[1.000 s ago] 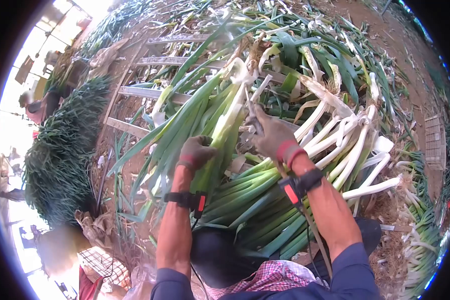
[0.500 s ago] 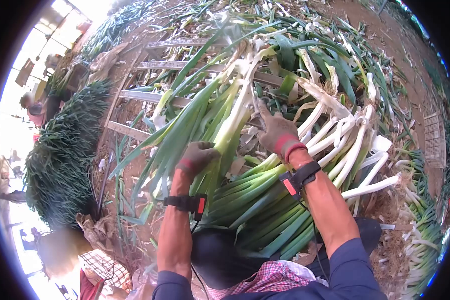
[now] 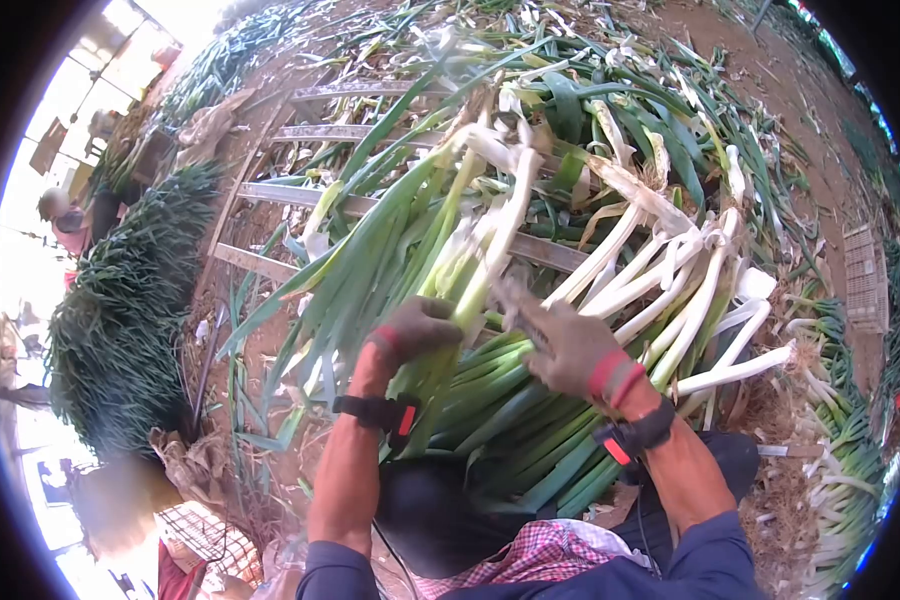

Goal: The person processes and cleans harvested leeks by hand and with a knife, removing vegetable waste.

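Nearest, a checked cloth (image 3: 510,555) lies over the person's lap, and the green leaves of a bunch of leeks (image 3: 530,420) fan out toward the knees, their white stems slanting away to the right. Over the leaves, the gloved left hand (image 3: 425,332) is closed round a leek (image 3: 506,228), its pale stem rising beyond the fist. Just right of it, the gloved right hand (image 3: 568,348) has its fingers curled round a tool (image 3: 513,300), blurred, near the stem. Beyond, the slats of a rack (image 3: 260,262) run under loose leaves, its left edge bare. A green heap (image 3: 130,310) stands past that edge; farther off is another person (image 3: 70,222).
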`<action>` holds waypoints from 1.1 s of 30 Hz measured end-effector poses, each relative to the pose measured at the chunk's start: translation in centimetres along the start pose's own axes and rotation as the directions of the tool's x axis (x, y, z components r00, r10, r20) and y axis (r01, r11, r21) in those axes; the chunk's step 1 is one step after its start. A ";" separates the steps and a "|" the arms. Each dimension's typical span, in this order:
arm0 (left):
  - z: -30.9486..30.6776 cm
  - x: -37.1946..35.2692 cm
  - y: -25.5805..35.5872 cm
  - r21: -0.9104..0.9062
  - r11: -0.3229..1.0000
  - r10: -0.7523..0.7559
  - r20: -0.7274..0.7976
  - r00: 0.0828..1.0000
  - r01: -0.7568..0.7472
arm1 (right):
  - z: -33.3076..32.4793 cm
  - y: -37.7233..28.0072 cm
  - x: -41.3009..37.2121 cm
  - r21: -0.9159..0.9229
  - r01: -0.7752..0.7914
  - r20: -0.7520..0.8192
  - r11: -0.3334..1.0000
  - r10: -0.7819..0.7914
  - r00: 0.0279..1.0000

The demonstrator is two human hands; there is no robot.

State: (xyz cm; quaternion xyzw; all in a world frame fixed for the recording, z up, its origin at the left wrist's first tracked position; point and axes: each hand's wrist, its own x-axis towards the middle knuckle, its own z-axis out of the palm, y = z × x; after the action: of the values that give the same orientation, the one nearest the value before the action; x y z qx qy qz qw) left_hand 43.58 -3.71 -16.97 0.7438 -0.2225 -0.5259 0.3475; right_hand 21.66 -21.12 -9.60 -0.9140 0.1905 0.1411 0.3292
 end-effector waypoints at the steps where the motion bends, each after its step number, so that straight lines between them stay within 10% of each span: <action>1: 1.1 -0.1 0.6 0.054 0.999 0.000 0.023 1.000 -0.001 | -0.1 -0.1 -0.7 -0.010 0.001 -0.014 1.000 -0.001 1.000; 7: 7.9 0.1 2.2 0.310 0.792 0.438 0.312 0.843 -0.526 | -1.7 5.0 -0.8 0.001 -0.207 -0.347 0.978 0.194 0.918; 11: 2.9 3.1 5.1 0.446 0.865 0.296 -0.079 0.952 -0.232 | -2.6 5.7 -2.4 0.110 -0.250 -0.357 0.962 0.272 0.893; 15: -1.1 9.4 5.6 0.726 0.677 0.357 -0.463 0.812 0.116 | -0.4 4.2 -3.9 0.062 0.012 -0.309 0.998 0.008 0.951; 33: -0.6 4.6 0.3 0.612 0.755 0.097 -0.462 0.881 0.238 | 0.5 -1.4 1.5 0.076 -0.040 0.021 0.996 0.039 0.999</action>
State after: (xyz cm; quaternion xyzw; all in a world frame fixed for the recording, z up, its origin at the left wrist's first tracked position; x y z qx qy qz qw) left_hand 45.75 -6.95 -19.53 0.9293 -0.2720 -0.2333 0.0887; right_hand 23.57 -20.14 -9.79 -0.8955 0.2106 0.1489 0.3627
